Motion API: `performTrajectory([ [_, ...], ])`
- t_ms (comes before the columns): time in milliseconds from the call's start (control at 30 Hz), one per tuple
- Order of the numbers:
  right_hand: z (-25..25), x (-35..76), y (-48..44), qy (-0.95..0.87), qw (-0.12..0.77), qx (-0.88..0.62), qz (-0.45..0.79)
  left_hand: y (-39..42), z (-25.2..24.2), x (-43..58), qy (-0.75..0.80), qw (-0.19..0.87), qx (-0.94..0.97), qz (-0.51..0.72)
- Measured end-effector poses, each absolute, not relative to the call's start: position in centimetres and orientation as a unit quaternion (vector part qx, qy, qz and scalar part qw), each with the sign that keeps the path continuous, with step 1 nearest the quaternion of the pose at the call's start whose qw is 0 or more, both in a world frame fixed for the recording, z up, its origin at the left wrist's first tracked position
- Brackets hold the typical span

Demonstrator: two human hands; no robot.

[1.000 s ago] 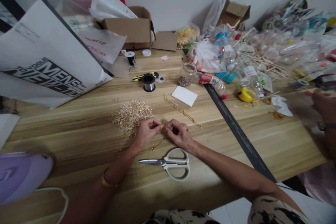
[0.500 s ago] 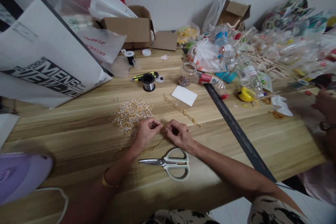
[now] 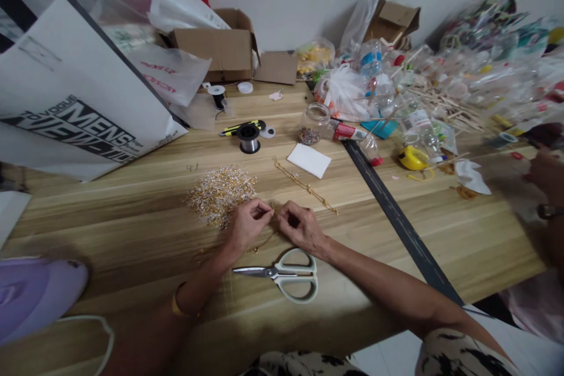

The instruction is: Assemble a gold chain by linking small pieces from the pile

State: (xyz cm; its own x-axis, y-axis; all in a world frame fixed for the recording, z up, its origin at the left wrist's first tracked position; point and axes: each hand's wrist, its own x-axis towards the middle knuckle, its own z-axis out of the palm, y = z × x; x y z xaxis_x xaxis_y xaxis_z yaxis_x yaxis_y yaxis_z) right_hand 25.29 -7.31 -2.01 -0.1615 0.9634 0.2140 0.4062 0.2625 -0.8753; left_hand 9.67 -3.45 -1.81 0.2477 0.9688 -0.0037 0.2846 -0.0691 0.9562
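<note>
My left hand point(image 3: 245, 225) and my right hand point(image 3: 302, 227) rest on the wooden table point(image 3: 132, 211), fingertips pinched together and almost touching. Between them they hold a thin gold chain point(image 3: 259, 244) that trails down toward me under the left hand. A heap of small gold and silver pieces point(image 3: 219, 193) lies just left of my left hand. A second gold chain point(image 3: 304, 186) lies stretched out beyond my right hand. Grey-handled scissors point(image 3: 286, 274) lie shut just in front of my hands.
A spool of clear thread point(image 3: 249, 137), a white card point(image 3: 309, 160), a bead jar point(image 3: 314, 123) and a yellow tape measure point(image 3: 413, 158) lie farther back. Cardboard boxes, bags and craft clutter fill the back and right. Another person's hand point(image 3: 546, 173) shows at the right edge.
My hands stay pinched on the chain with only slight finger movement. The other person's hand at the right edge has shifted a little.
</note>
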Motion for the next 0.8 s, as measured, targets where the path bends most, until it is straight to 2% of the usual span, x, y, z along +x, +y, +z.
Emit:
performTrajectory([
  [800,-1.98,25.3,-7.27,-0.692,0.398,-0.5,0.336,-3.8,-1.97,9.76,0.484,0.441,0.658,0.371],
])
